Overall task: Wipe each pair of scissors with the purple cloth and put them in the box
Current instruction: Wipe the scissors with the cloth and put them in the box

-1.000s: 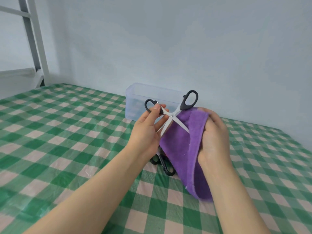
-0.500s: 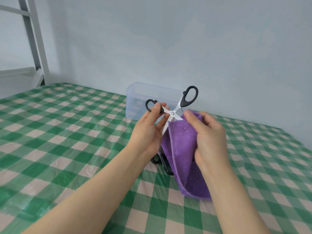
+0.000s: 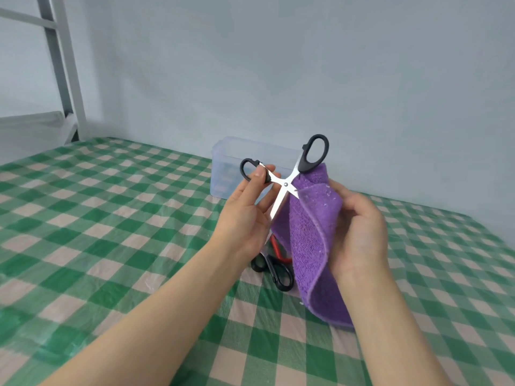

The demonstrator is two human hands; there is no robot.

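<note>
My left hand (image 3: 248,215) pinches the lower black handle of a pair of black-handled scissors (image 3: 312,158), held spread wide above the table with the blades pointing down. My right hand (image 3: 359,232) grips the purple cloth (image 3: 309,235), which is folded around one blade; the other blade lies bare beside the cloth. Below my hands another black-handled pair (image 3: 274,270) lies on the table, with a red-handled pair (image 3: 277,246) partly hidden behind the cloth. The clear plastic box (image 3: 223,174) stands behind my hands near the wall.
A green and white checked cloth (image 3: 97,218) covers the table. The wall runs close behind the box. A grey metal frame (image 3: 64,65) stands at the far left.
My right hand has slid the cloth down along the blade and turned palm-up. The scissors have opened a little wider; my left hand has kept its hold.
</note>
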